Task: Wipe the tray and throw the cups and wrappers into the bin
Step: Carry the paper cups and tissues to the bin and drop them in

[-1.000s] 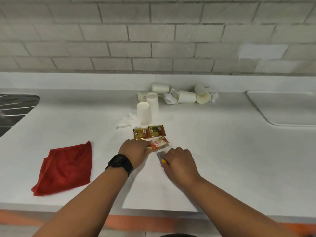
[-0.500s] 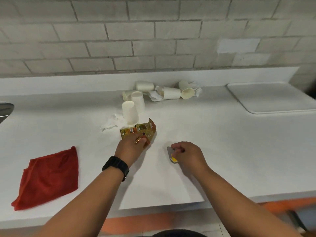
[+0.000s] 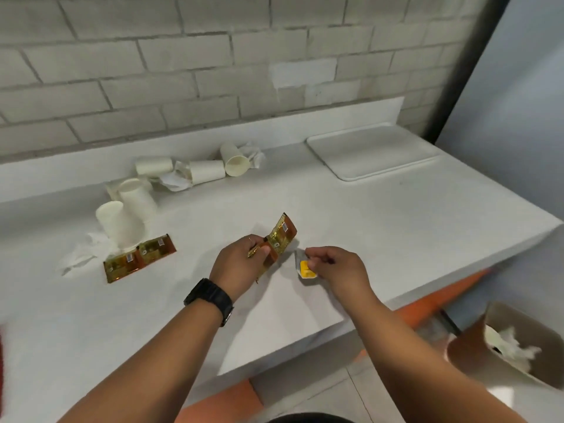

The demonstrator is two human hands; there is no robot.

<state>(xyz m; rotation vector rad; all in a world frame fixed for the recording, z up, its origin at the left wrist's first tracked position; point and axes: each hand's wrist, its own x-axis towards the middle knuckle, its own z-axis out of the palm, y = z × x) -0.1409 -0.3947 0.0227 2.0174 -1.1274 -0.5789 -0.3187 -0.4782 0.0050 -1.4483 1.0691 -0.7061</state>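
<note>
My left hand (image 3: pixel 241 264), a black watch (image 3: pixel 210 297) on its wrist, pinches a shiny gold-and-orange foil wrapper (image 3: pixel 282 236) at the centre of the frame, its flap sticking up. My right hand (image 3: pixel 335 267), just to the right, grasps a small white packet (image 3: pixel 306 268) with a yellow patch between thumb and fingertips. Both hover over the smooth white desk (image 3: pixel 396 227). One more gold wrapper strip (image 3: pixel 139 257) lies flat at left of centre. I count six white paper cups: two upside down (image 3: pixel 120 224) beside that strip, one partly hidden behind them, three tipped over (image 3: pixel 207 170) near the brick wall. Crumpled white tissue (image 3: pixel 79 254) lies among them. One flat, rounded white tray (image 3: pixel 375 151) sits upper right. At the lower right, on the floor, one brown bin (image 3: pixel 464 349) holds crumpled white paper.
</note>
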